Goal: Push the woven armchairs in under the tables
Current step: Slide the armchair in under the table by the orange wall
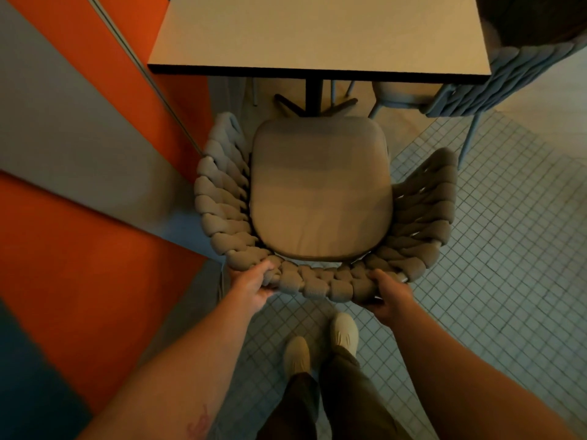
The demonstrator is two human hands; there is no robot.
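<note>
A woven armchair (219,201) with thick grey-beige braided arms and a beige seat cushion (320,192) stands right in front of me, its seat facing a square pale table (317,36) with a dark edge. The cushion's front edge lies just short of the table's near edge, by the black pedestal base (314,100). My left hand (254,285) grips the back rim of the chair at its left corner. My right hand (386,296) grips the same rim at the right corner, fingers curled under it.
A second woven armchair (495,87) stands at the table's right side, partly under it. An orange and grey striped wall (95,154) runs close along the left. The floor (492,265) is small grey tiles. My two feet (317,347) stand just behind the chair.
</note>
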